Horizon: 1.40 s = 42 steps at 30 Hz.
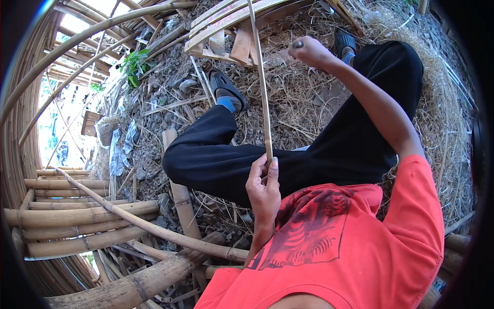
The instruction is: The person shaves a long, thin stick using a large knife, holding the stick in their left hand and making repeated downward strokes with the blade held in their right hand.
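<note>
A long, thin bamboo strip (263,87) runs from my lap up past the top of the view. My left hand (264,186) pinches its lower end between thumb and fingers, just over my black-trousered thigh. To the right of the strip, my right hand (315,53) is raised above the straw-strewn ground, closed in a fist. A small dark, rounded end (298,45) sticks out of that fist; the rest of the held thing is hidden by the fingers. The right hand stands apart from the strip.
A low slatted wooden piece (226,23) stands beyond my feet. Thin shavings (411,103) cover the ground on the right. On the left are a bamboo pole framework (87,221), a slanting pole (170,234), rubble and a green plant (135,67). A thick bamboo pole (128,283) lies at lower left.
</note>
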Motion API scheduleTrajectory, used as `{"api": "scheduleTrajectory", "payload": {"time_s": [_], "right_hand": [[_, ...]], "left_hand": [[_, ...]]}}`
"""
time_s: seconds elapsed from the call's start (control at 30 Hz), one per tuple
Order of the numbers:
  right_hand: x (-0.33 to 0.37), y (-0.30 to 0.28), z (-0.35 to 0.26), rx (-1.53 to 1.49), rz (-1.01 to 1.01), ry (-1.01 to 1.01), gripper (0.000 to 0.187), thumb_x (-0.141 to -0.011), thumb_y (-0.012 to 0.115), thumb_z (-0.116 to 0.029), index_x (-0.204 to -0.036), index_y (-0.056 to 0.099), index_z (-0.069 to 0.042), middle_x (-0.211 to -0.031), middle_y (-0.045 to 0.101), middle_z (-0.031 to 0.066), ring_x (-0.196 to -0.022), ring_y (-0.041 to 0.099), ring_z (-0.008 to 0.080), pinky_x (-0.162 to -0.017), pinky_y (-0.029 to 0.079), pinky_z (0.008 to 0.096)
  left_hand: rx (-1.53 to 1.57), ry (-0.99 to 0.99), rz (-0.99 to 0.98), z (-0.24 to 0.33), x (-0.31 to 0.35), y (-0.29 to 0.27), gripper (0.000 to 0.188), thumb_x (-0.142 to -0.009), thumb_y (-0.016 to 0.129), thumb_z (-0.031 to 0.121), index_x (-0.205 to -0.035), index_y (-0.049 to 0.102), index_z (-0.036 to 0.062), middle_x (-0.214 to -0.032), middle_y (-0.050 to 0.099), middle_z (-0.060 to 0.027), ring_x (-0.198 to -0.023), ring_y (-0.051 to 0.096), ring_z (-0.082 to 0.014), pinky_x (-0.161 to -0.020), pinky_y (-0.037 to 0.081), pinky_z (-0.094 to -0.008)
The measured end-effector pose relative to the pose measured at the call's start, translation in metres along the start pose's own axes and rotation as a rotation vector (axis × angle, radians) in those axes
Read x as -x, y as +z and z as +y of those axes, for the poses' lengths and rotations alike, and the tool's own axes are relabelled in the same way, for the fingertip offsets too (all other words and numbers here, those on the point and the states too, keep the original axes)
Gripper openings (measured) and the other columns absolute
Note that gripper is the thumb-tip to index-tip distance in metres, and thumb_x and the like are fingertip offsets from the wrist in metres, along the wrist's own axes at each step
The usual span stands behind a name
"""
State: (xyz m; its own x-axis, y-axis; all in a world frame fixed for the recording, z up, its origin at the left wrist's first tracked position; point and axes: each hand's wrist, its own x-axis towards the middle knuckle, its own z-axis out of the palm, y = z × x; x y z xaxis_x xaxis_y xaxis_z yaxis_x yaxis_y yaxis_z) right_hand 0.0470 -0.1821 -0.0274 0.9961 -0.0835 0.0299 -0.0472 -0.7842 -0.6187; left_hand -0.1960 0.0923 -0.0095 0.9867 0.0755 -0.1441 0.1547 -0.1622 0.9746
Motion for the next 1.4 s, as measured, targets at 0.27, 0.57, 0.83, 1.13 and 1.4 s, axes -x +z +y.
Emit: {"api": "scheduleTrajectory", "payload": {"time_s": [0.27, 0.57, 0.83, 1.13, 1.4], "right_hand": [[0.048, 0.008, -0.034, -0.418, -0.008, -0.386, 0.018, -0.086, 0.064, -0.020, -0.085, 0.065, -0.003, -0.062, 0.055, 0.0044, -0.053, 0.052, 0.0173, -0.052, 0.044, 0.0342], [0.104, 0.044, -0.048, 0.060, -0.253, -0.882, 0.019, -0.063, 0.071, -0.021, -0.073, 0.059, -0.011, -0.055, 0.055, 0.0095, -0.057, 0.060, 0.0353, -0.053, 0.045, 0.0468], [0.089, 0.046, -0.046, 0.206, -0.316, -0.654, 0.019, -0.064, 0.070, -0.026, -0.073, 0.068, -0.010, -0.064, 0.064, 0.0139, -0.063, 0.065, 0.0354, -0.060, 0.052, 0.0475], [-0.006, 0.014, 0.008, -1.094, -0.063, 0.251, 0.028, -0.090, 0.063, -0.034, -0.083, 0.066, -0.006, -0.061, 0.052, 0.0006, -0.053, 0.050, 0.0098, -0.050, 0.040, 0.0280], [0.085, 0.032, -0.048, -0.062, -0.179, -0.708, 0.019, -0.068, 0.072, -0.018, -0.082, 0.064, -0.009, -0.062, 0.061, 0.0106, -0.057, 0.062, 0.0321, -0.054, 0.047, 0.0421]], "left_hand": [[0.029, 0.042, 0.056, -0.017, -0.009, -0.005, 0.029, -0.096, 0.066, 0.022, -0.117, 0.060, 0.0035, -0.073, 0.051, 0.0050, -0.052, 0.040, 0.0006, -0.042, 0.030, -0.0176], [0.018, 0.061, 0.050, -0.017, -0.008, -0.003, 0.025, -0.098, 0.063, 0.020, -0.117, 0.061, 0.0039, -0.072, 0.048, 0.0059, -0.051, 0.038, 0.0001, -0.041, 0.028, -0.0180], [-0.064, 0.048, 0.113, -0.011, -0.007, -0.008, 0.023, -0.099, 0.062, 0.019, -0.111, 0.062, 0.0004, -0.072, 0.051, 0.0041, -0.058, 0.037, -0.0003, -0.048, 0.029, -0.0201], [0.062, 0.009, 0.043, -0.002, -0.001, -0.008, 0.022, -0.098, 0.063, 0.018, -0.112, 0.060, 0.0014, -0.073, 0.051, 0.0037, -0.056, 0.042, -0.0002, -0.046, 0.032, -0.0182], [0.113, -0.029, 0.031, -0.009, -0.010, -0.013, 0.021, -0.097, 0.063, 0.018, -0.113, 0.058, 0.0057, -0.074, 0.052, 0.0015, -0.049, 0.040, 0.0003, -0.039, 0.029, -0.0170]]}}
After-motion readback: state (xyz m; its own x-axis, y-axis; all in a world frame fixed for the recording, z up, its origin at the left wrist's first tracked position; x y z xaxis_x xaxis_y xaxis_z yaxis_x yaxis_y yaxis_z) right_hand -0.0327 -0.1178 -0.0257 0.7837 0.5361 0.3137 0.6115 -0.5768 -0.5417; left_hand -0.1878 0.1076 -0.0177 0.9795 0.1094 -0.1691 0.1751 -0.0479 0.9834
